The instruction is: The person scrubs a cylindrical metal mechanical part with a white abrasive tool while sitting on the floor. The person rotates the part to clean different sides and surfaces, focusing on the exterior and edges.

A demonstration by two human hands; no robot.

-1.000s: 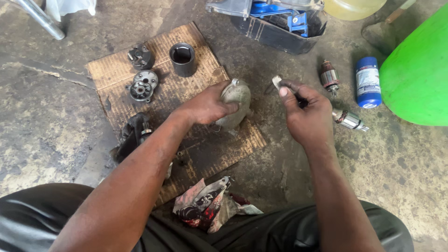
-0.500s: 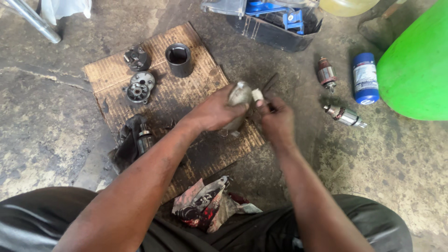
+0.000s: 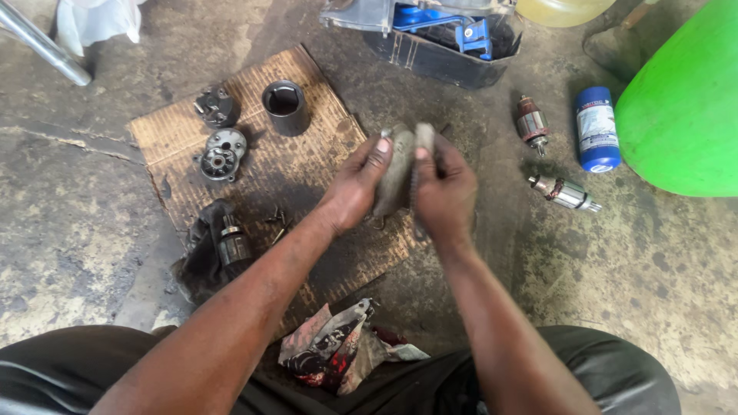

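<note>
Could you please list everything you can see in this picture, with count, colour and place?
grey metal part: one, dirty grey, held between both hands over the cardboard's right edge
cardboard sheet: one, brown, on the concrete floor, centre left
metal cylinder: one, dark grey, upright at the cardboard's top
small motor parts: three, grey, upper left of the cardboard
dark rag with a part: one, black, lower left of the cardboard
armatures: two, copper and silver, on the floor to the right
can: one, blue, lying right
green container: one, far right
crumpled cloth: one, red and grey, near the knees
left hand: gripping the part
right hand: gripping the part
</note>
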